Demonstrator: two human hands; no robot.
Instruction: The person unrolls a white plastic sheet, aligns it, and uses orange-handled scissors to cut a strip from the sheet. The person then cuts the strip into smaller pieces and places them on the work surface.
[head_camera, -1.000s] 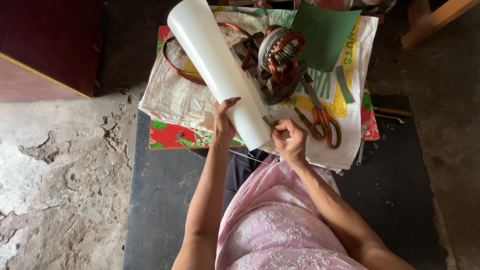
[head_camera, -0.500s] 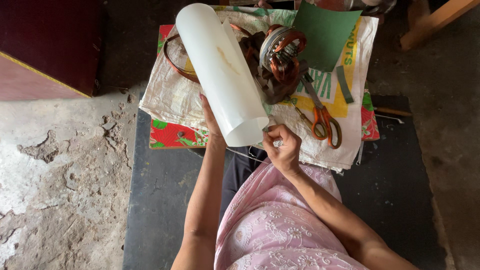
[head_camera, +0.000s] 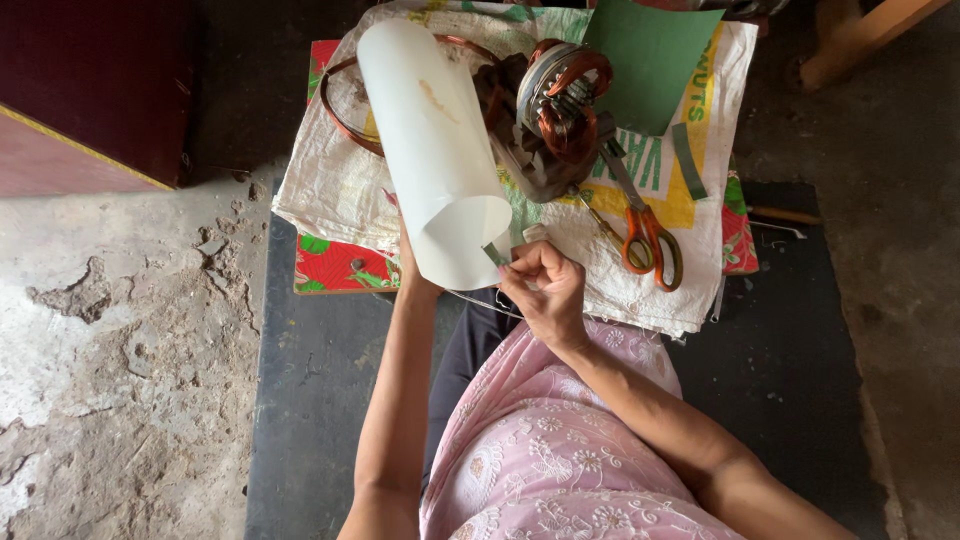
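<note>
— What takes up most of the ground here?

— A dark mat (head_camera: 330, 400) on the cracked concrete floor, and on it a white woven sack (head_camera: 330, 190) spread over a red patterned cloth (head_camera: 330, 265).

— And the biggest thing in hand?

— A rolled white sheet (head_camera: 430, 150), a long tube slanting up and away from the person over the sack. The left hand (head_camera: 408, 272) is mostly hidden behind its lower end, seemingly wrapped around it from below; how tightly it closes, I cannot tell.

— What lies beside it?

— A green card sheet (head_camera: 650, 60) at the top, then a motor stator with copper windings (head_camera: 555, 110) just right of the tube, and orange-handled scissors (head_camera: 645, 225) lying flat on the sack.

— The right hand?

— The right hand (head_camera: 545, 290) sits at the tube's open lower edge, fingers pinched shut on a small narrow strip (head_camera: 494, 254) touching that edge.
</note>
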